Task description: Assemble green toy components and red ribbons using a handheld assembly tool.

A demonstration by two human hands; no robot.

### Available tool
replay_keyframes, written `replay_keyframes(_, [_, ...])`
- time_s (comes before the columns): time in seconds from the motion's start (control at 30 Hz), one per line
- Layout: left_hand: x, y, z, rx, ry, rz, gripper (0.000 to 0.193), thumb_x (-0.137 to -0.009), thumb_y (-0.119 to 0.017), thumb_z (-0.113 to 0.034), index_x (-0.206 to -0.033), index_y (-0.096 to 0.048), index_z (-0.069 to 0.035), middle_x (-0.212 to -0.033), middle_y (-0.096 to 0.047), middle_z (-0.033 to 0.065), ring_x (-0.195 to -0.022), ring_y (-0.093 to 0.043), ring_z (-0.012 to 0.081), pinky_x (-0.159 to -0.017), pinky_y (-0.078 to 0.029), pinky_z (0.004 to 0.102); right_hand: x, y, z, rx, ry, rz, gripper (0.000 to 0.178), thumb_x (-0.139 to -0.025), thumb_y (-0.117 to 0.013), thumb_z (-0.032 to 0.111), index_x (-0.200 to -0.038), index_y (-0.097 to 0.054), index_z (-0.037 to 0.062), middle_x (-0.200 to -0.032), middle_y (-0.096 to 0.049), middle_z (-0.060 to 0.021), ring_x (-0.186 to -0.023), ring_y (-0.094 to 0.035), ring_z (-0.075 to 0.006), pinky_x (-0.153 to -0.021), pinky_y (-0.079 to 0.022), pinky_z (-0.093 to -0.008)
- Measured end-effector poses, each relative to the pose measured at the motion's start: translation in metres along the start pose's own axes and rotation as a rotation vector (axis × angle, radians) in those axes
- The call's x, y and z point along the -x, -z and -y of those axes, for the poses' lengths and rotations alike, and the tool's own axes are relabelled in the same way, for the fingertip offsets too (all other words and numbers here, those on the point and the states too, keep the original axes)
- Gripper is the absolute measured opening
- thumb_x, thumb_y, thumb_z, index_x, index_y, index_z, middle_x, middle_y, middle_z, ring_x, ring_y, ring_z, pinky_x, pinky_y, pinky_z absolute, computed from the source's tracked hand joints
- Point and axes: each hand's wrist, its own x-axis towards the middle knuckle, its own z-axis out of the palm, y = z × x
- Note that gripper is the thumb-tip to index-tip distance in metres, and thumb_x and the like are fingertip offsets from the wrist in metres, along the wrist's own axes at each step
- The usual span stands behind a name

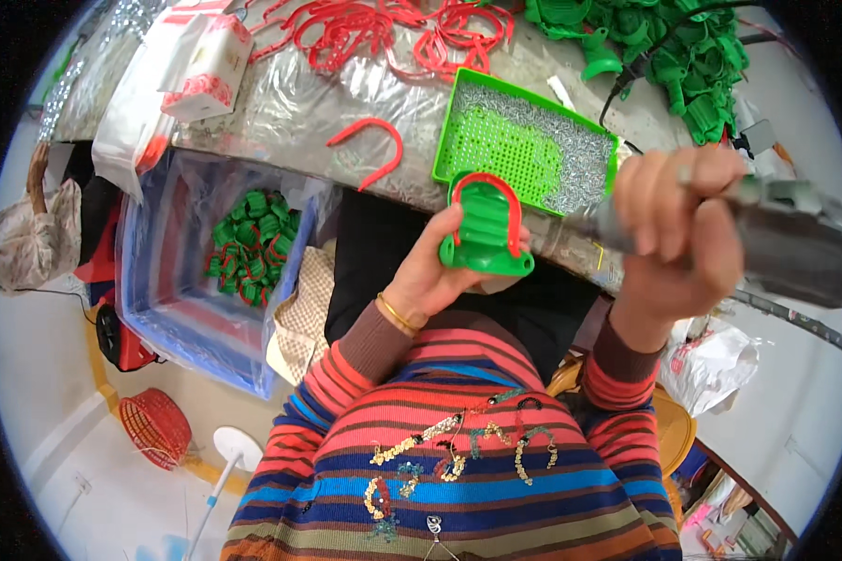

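My left hand (428, 266) is closed round a green plastic part (485, 232), holding it in front of me past the table's near edge. A curved red strip (515, 220) lies along the rim of this part. My right hand (674, 234) grips a dark grey power screwdriver (786, 248), slightly smeared by motion. Its narrow end points left toward the green part, seemingly apart from it. Just beyond my left hand, a bright green perforated tray (505, 150) holds many small silvery screws (571, 192). A single bent red strip (395, 150) lies on the table left of the tray.
Red strips (346, 33) and green parts (683, 70) are heaped at the table's far side. A blue plastic-lined crate (159, 318) at left holds assembled green-and-red pieces (253, 243). A tissue box (210, 70) stands far left. A dark cable (627, 79) runs by the green heap.
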Motion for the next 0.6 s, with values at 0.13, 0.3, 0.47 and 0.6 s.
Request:
replay_keyframes(0.13, [0.0, -0.009, 0.0, -0.012, 0.054, 0.084, 0.068, -0.088, -0.053, -0.048, -0.132, -0.039, 0.002, -0.122, -0.053, 0.0248, -0.113, -0.054, 0.0345, -0.097, -0.044, 0.0466, -0.02, 0.018, -0.035, 0.278, -0.033, -0.299, 0.02, -0.085, -0.057, 0.01, -0.102, -0.048, 0.0031, -0.063, -0.038, 0.0028, -0.055, -0.039, -0.0092, -0.058, -0.035, -0.0267])
replay_keyframes(0.3, [-0.004, 0.001, 0.001, 0.005, 0.031, 0.082, 0.071, -0.088, -0.052, -0.051, -0.133, -0.039, 0.002, -0.122, -0.053, 0.0263, -0.113, -0.054, 0.0361, -0.097, -0.045, 0.0464, -0.023, 0.042, -0.104, 0.311, -0.043, -0.407, 0.014, -0.083, -0.057, -0.002, -0.096, -0.05, 0.0004, -0.066, -0.047, -0.0018, -0.054, -0.044, -0.0109, -0.054, -0.039, -0.028])
replay_keyframes(0.47, [-0.008, 0.007, -0.001, 0.037, 0.016, 0.081, 0.073, -0.089, -0.049, -0.054, -0.133, -0.038, 0.002, -0.122, -0.052, 0.0271, -0.113, -0.054, 0.0369, -0.097, -0.044, 0.0464, -0.021, 0.046, -0.125, 0.379, -0.06, -0.452, 0.013, -0.084, -0.058, 0.001, -0.094, -0.051, -0.0014, -0.065, -0.05, -0.0034, -0.053, -0.047, -0.0109, -0.054, -0.042, -0.0272])
replay_keyframes(0.6, [-0.009, 0.008, -0.002, 0.097, 0.033, 0.076, 0.074, -0.089, -0.045, -0.057, -0.134, -0.038, 0.001, -0.123, -0.051, 0.0273, -0.113, -0.053, 0.0375, -0.098, -0.043, 0.0467, -0.019, 0.05, -0.132, 0.37, -0.07, -0.442, 0.013, -0.083, -0.06, 0.002, -0.093, -0.052, -0.0014, -0.064, -0.051, -0.0036, -0.053, -0.048, -0.0113, -0.054, -0.043, -0.0274])
